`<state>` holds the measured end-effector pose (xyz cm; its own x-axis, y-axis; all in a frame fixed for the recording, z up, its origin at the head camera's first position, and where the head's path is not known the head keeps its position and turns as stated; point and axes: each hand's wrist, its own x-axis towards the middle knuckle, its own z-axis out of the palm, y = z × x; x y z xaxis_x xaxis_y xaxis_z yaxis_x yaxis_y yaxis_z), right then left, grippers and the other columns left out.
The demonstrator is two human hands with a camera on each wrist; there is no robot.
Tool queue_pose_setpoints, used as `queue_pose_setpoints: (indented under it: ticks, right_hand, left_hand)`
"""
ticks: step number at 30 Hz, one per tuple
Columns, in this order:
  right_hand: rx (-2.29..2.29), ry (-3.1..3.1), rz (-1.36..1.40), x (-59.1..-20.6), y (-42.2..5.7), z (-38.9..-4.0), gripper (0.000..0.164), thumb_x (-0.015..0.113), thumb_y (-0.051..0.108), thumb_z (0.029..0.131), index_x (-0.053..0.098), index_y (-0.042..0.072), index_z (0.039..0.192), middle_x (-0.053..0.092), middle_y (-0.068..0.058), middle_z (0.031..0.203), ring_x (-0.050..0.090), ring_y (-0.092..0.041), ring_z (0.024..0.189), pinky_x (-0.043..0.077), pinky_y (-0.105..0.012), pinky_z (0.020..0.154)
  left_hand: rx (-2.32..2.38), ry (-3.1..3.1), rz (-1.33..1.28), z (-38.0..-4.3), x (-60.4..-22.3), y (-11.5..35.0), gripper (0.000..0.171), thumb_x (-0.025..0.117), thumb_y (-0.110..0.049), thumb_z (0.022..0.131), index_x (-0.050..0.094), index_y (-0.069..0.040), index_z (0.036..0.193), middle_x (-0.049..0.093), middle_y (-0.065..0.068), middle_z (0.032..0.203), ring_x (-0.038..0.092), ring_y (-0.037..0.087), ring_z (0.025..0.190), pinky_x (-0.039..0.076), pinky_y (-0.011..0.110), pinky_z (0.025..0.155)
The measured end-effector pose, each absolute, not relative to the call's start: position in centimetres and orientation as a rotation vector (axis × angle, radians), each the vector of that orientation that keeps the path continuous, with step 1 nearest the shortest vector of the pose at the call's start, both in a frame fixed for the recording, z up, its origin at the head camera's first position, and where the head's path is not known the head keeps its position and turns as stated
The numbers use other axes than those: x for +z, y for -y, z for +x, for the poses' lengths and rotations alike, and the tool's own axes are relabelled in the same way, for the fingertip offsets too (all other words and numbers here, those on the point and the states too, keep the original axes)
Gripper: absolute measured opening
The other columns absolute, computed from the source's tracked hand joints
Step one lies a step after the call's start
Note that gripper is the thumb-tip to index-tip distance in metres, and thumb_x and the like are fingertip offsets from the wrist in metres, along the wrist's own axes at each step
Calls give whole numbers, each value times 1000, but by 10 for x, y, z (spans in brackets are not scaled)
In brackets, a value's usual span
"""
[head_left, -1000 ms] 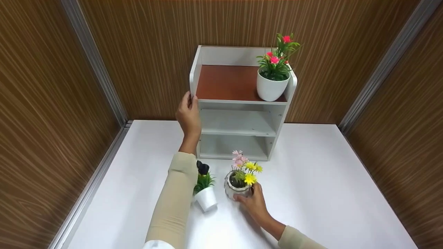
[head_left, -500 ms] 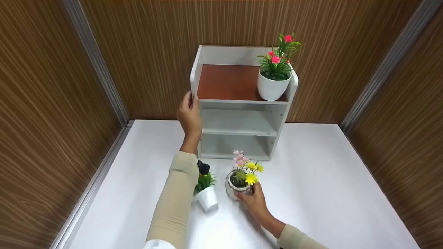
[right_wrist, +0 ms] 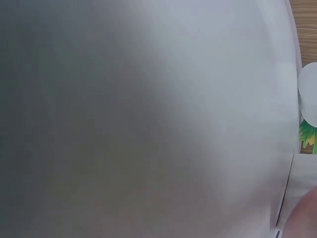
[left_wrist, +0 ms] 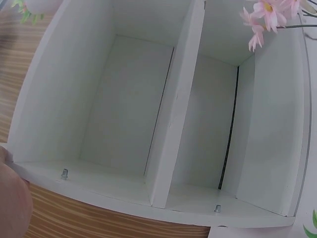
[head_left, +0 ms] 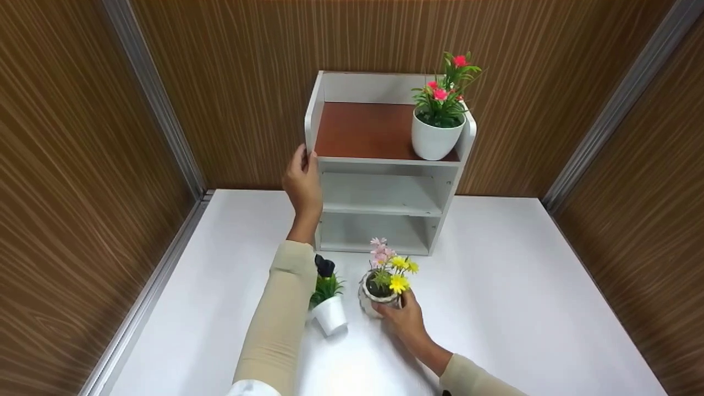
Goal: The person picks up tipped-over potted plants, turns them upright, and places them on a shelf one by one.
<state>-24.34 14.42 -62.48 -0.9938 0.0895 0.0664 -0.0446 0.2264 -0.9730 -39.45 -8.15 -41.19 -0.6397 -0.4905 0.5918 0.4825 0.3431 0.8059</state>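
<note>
My left hand (head_left: 303, 184) grips the left side panel of a small white shelf unit (head_left: 380, 213); part of the same hand (left_wrist: 12, 201) shows at the left wrist view's edge. On the table in front of the shelf stands a pale round flowerpot (head_left: 369, 303) with pink and yellow artificial flowers (head_left: 398, 284). My right hand (head_left: 406, 322) holds this pot from the right, thumb at its front. To its left, a white pot (head_left: 330, 315) with green leaves and a dark bloom leans tilted, partly behind my left sleeve. Little of the right hand's work shows in the right wrist view.
A white pot (head_left: 436, 138) with red-pink flowers stands at the right of the shelf's brown top (head_left: 363, 129). Two lower compartments face forward. Wood-patterned walls (head_left: 231, 82) enclose the white table (head_left: 511, 286) on the back and both sides.
My right thumb has shifted slightly upward on the front of the flowerpot. My left hand keeps its hold on the shelf panel. The head view has drifted a little.
</note>
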Motion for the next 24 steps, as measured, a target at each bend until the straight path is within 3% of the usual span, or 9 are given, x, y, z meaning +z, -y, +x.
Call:
queue_pose_setpoints:
  ticks: [7,18,24]
  right_hand:
    - [1810,2375,-98,-623,-140,-244,75,90,23,73,53,0,135,62,-20,135,53,-39,131,40,-53,114]
    - [1846,2303,-116,-611,-137,-250,79,90,18,74,50,-1,140,53,-21,143,46,-40,139,36,-52,118]
    - [1704,2326,-157,-597,-136,-250,79,91,20,72,52,0,138,54,-19,137,50,-38,135,40,-52,115]
  left_hand:
    - [-1434,1762,12,-395,-412,82,36,61,-21,102,63,-5,134,69,10,128,67,17,116,56,27,96]
    - [-1460,1757,27,-393,-410,81,36,60,-22,103,63,-6,135,68,10,129,66,17,117,56,28,97]
    - [-1457,1762,17,-393,-411,81,36,60,-21,103,62,-6,136,68,10,129,66,16,118,55,28,98]
